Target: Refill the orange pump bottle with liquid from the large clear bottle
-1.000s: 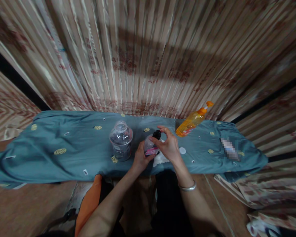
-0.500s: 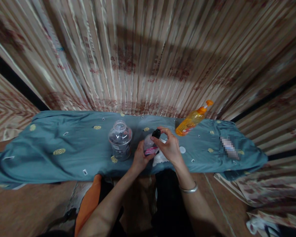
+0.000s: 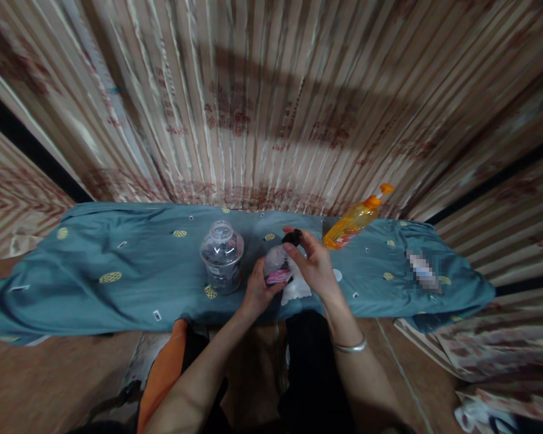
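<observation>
Indoors, striped curtains (image 3: 262,102) are hanging behind a teal-clothed table (image 3: 117,265); left hand (image 3: 256,292) is gripping a small bottle (image 3: 277,266), right hand (image 3: 314,265) pinching its black cap (image 3: 292,237).

Teal cloth (image 3: 117,283) with yellow dots spread over a low table, clear lidded jar (image 3: 221,257) standing left of centre, orange pump bottle (image 3: 355,219) leaning at far right, striped curtain (image 3: 262,102) behind, brown floor (image 3: 49,380) near left.

Clear jar (image 3: 221,256) just left of the hands, orange bottle (image 3: 353,218) back right, bare cloth (image 3: 95,265) far left.
</observation>
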The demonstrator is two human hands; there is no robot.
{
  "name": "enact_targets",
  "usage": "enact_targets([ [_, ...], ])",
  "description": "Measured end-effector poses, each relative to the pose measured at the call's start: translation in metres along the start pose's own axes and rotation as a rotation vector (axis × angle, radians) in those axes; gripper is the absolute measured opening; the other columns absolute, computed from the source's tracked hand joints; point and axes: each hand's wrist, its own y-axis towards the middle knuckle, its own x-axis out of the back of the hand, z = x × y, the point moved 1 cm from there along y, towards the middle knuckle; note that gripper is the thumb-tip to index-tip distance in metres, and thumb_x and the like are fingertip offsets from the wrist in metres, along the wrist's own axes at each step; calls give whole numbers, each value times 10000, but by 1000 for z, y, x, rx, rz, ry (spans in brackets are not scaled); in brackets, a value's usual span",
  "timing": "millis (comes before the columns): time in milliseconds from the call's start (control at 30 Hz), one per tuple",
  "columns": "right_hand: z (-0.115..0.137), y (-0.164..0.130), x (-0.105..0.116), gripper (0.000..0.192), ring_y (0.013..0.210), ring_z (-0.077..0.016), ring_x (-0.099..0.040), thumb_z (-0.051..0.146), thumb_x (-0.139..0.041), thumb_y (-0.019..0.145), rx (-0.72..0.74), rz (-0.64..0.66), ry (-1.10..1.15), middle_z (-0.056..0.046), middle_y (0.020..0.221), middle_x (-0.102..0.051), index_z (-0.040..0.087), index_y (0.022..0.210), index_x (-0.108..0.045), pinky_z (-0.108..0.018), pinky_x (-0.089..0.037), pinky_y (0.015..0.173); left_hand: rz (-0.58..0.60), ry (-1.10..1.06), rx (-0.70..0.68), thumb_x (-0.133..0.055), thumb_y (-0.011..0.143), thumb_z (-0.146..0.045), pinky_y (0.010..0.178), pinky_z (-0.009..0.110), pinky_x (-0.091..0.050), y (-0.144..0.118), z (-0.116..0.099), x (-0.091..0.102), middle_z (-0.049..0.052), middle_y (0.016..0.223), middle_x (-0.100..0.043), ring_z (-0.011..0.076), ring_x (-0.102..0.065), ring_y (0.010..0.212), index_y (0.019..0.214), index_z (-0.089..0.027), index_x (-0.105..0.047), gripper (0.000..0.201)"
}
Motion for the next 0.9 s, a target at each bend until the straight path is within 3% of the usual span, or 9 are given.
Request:
enact_targets([
  [100, -1, 11, 15, 457, 1140, -280, -726, 605, -699, 884, 40, -66, 82, -97, 1195, -797, 243, 1159, -746, -437, -562, 1019, 3, 10, 2, -889, 693, -270, 994, 481, -540, 0, 1, 0, 98, 1197, -705, 321, -700, 1125, 1260, -210, -568, 654],
  [167, -17, 17, 33, 481, 1143, -285, -719, 622, -705, 869, 48, -151, 45, -99, 1159, -804, 240, 1158, -755, -443, -553, 1021, 0, 20, 3, -894, 690, -285, 1015, 489, -529, 0, 1, 1, 102, 1205, -703, 325, -694, 1148, 1251, -212, -569, 653],
  [267, -65, 15, 71, 523, 1080, -295, -727, 615, -706, 829, -61, -283, -99, -111, 1096, -809, 204, 1148, -754, -455, -557, 980, 0, 31, -1, -897, 686, -310, 1039, 493, -518, 0, 3, 2, 108, 1212, -702, 331, -689, 1176, 1252, -207, -571, 661],
  [367, -119, -2, 112, 531, 977, -315, -730, 579, -635, 837, -306, -358, -511, -133, 1005, -802, 163, 1146, -749, -468, -563, 906, 5, 35, -3, -891, 693, -327, 1037, 489, -521, -1, 6, 2, 114, 1235, -705, 330, -694, 1177, 1291, -206, -553, 697],
  [467, -154, -26, 138, 481, 1069, -391, -707, 493, -606, 832, -414, -406, -652, -223, 1056, -772, 120, 1103, -741, -534, -528, 951, 10, 36, 4, -883, 693, -307, 1019, 478, -533, -3, 10, 2, 112, 1236, -715, 325, -708, 1156, 1330, -213, -527, 735],
  [667, -177, -59, 147, 450, 1398, -437, -537, 353, -547, 868, -478, -403, -835, -330, 1412, -614, 73, 1198, -670, -591, -403, 1136, 13, 45, 28, -888, 658, -259, 1025, 495, -536, -5, 16, 2, 125, 1275, -713, 335, -711, 1172, 1367, -217, -489, 814],
  [800, -179, -71, 152, 615, 1442, -485, -487, 380, -544, 861, -478, -402, -881, -407, 1467, -538, -34, 1314, -586, -623, -380, 1164, 8, 58, 44, -875, 643, -220, 1038, 508, -532, -7, 16, 3, 139, 1287, -714, 345, -710, 1185, 1361, -212, -490, 815],
  [900, -169, -80, 148, 646, 1466, -452, -476, 451, -489, 899, -393, -407, -889, -368, 1492, -546, 1, 1355, -577, -611, -390, 1179, 11, 62, 57, -861, 642, -182, 1036, 501, -535, -8, 14, 4, 128, 1258, -727, 337, -716, 1172, 1330, -213, -507, 775],
])
